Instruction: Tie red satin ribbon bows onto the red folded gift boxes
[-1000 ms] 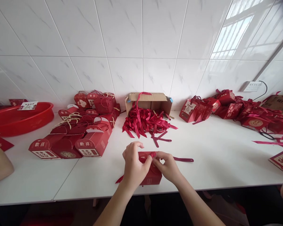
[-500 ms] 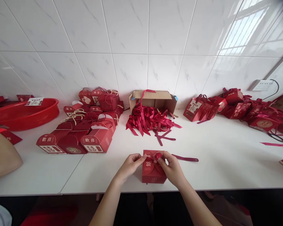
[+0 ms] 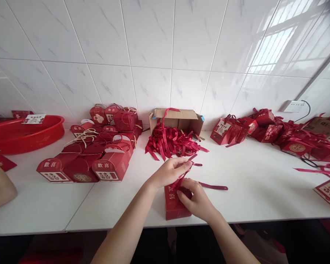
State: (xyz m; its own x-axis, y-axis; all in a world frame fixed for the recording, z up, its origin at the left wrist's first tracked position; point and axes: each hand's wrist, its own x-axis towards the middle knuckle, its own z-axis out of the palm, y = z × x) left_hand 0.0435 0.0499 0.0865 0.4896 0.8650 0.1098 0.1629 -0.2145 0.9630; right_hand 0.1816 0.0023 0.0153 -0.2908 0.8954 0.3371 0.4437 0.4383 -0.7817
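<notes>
A small red gift box [image 3: 173,202] stands near the front edge of the white table [image 3: 250,190]. My right hand [image 3: 196,200] rests on its top with fingers pinched on the box's flaps. My left hand [image 3: 171,171] is raised just above and behind the box, pinching a dark red ribbon [image 3: 182,176] that runs down to the box top. Another ribbon strip [image 3: 213,186] lies flat on the table just right of my hands.
A cardboard box [image 3: 178,119] spilling red ribbons [image 3: 170,143] sits at the back centre. Finished red boxes [image 3: 99,150] are grouped at the left, more [image 3: 266,130] at the right. A red basin [image 3: 22,134] is far left, beside another person's arm [image 3: 0,187].
My left hand has lifted from the box's side and pulled the ribbon up and back. My right hand stayed on the box top. The camera shifted slightly.
</notes>
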